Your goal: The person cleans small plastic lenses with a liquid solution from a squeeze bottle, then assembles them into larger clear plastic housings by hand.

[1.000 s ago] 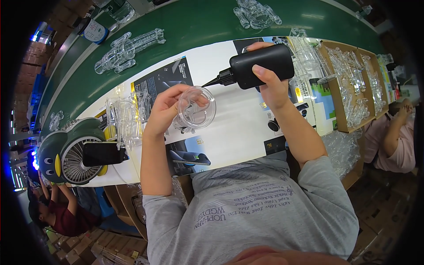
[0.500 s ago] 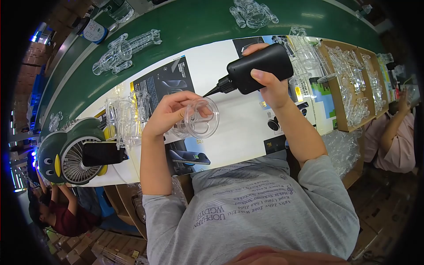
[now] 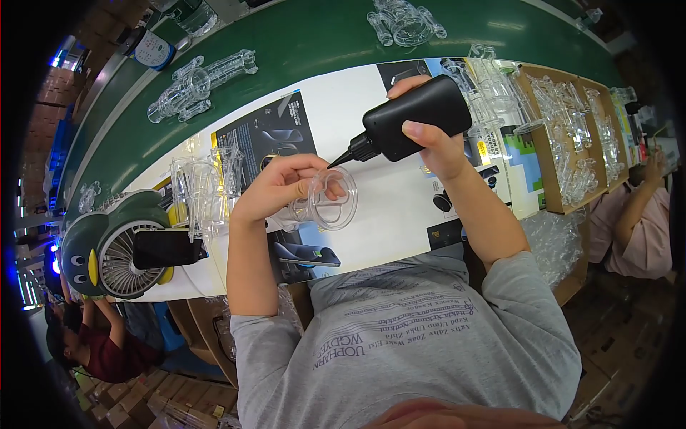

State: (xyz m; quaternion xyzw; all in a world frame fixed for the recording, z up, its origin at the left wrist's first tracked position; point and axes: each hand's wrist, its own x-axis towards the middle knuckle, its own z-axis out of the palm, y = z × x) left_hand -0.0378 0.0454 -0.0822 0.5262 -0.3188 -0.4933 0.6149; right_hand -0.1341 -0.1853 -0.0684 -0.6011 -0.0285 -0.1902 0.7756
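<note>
My left hand (image 3: 282,187) is closed around a clear round plastic part (image 3: 344,217), its wide circular rim turned toward me. In my right hand (image 3: 434,143) lies a black squeeze bottle (image 3: 421,114), tilted so that its thin nozzle (image 3: 345,156) points down and left. The nozzle's tip is at the upper edge of the clear part, close to my left fingertips; whether it touches cannot be made out. Several clear plastic pieces (image 3: 204,186) stand just left of my left hand.
A green penguin-shaped fan (image 3: 86,250) with a phone (image 3: 166,249) before it stands at the left. Clear assemblies (image 3: 204,82) lie on the green table (image 3: 307,50). A cardboard tray (image 3: 550,157) of clear pieces is at the right. Other people sit at both sides.
The squeeze bottle has dipped slightly, moving a little left and down. The clear part has shifted slightly right and down in my left hand.
</note>
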